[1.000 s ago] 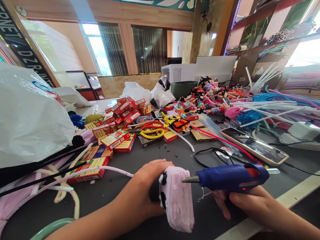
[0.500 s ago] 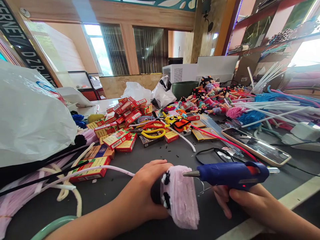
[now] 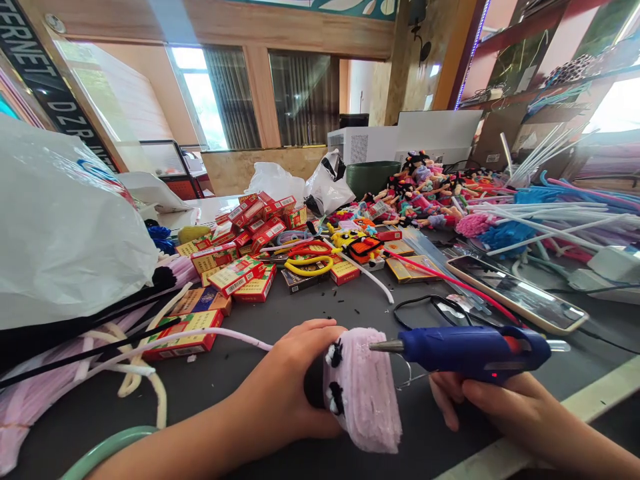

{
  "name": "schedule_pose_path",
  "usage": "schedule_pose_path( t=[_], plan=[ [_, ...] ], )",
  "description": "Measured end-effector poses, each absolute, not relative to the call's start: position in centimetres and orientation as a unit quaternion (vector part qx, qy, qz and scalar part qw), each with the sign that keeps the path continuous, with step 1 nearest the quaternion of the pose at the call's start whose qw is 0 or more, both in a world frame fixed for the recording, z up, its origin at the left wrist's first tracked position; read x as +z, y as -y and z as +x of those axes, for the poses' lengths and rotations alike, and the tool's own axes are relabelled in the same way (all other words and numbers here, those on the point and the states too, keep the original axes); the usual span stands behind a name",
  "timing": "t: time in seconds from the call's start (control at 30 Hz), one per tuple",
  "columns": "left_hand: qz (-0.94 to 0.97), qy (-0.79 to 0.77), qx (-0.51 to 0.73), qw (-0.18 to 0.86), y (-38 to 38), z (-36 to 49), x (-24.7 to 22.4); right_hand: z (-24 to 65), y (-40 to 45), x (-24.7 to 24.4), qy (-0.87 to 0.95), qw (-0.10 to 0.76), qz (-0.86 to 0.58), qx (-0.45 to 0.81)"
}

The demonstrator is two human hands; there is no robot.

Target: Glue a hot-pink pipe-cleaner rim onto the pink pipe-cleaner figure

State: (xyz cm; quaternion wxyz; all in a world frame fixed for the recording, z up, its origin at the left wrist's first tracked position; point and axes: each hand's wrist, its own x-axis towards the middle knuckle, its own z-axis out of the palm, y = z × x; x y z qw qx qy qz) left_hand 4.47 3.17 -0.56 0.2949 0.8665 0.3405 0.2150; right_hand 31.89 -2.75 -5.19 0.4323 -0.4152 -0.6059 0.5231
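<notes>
My left hand is closed round a small block wrapped in pale pink pipe cleaners, near the front of the dark table. Two black-and-white eye-like tufts sit on its left side. From beside my left hand a long pink pipe cleaner runs off to the left. In my right hand is a blue hot glue gun, with a small red light on. Its metal nozzle points left, at the upper part of the pink face; whether it touches cannot be made out.
Red and yellow small boxes are heaped behind my hands, with yellow-handled pliers beside them. A phone lies at right. Pipe-cleaner dolls fill the back. A white plastic bag stands at left.
The whole view has shifted slightly. My hands, the pink block and the glue gun keep nearly the same positions relative to each other.
</notes>
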Motion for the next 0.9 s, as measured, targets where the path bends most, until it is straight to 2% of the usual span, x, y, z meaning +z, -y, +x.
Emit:
schedule_pose_path(
  t=[0.3, 0.5, 0.67, 0.9],
  plan=[
    [0.863, -0.356, 0.214, 0.286, -2.9, 4.5, -0.3, 30.1, 4.3, -2.5, 0.497, 0.465, -0.486, 0.547],
    [0.862, -0.355, 0.215, 0.292, -2.9, 4.6, 0.0, 30.9, 4.0, -3.0, 0.562, 0.409, -0.497, 0.519],
    [0.859, -0.355, 0.214, 0.298, -2.9, 4.6, -0.1, 31.5, 3.6, -3.6, 0.606, 0.403, -0.457, 0.512],
    [0.852, -0.366, 0.216, 0.306, -2.8, 4.8, 0.4, 30.8, 4.0, -2.3, 0.592, 0.376, -0.503, 0.505]
  ],
)
